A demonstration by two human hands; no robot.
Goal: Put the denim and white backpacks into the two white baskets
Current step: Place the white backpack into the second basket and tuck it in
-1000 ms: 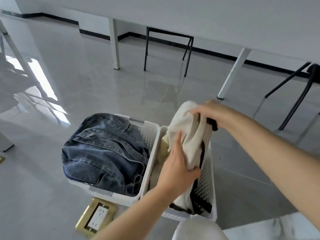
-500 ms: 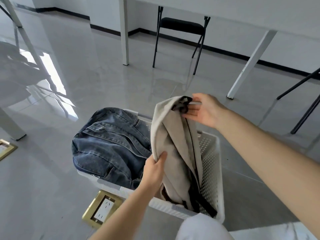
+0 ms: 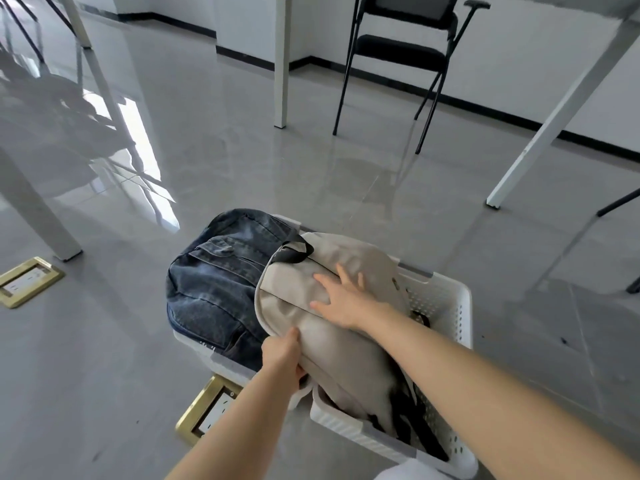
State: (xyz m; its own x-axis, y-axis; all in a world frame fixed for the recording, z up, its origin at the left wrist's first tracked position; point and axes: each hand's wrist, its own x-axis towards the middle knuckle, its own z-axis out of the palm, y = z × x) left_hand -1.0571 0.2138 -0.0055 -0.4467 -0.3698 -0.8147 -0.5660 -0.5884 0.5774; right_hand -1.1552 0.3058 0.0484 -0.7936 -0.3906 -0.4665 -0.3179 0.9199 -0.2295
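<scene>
White backpack (image 3: 349, 344) lying in right basket (image 3: 446, 299), right hand (image 3: 341, 296) spread flat on it, left hand (image 3: 282, 355) gripping its edge, denim backpack (image 3: 214, 282) in left basket (image 3: 225, 362) just beyond left hand

Office rm, white tables (image 3: 554, 109), folding chair (image 3: 401, 50)

Both hands on white backpack (image 3: 332, 327) — in right basket (image 3: 446, 306); denim backpack (image 3: 214, 289) beside.

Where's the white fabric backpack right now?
Head view, lower centre-right: the white fabric backpack lies in the right white perforated basket, leaning on the denim backpack, under both hands.
</scene>
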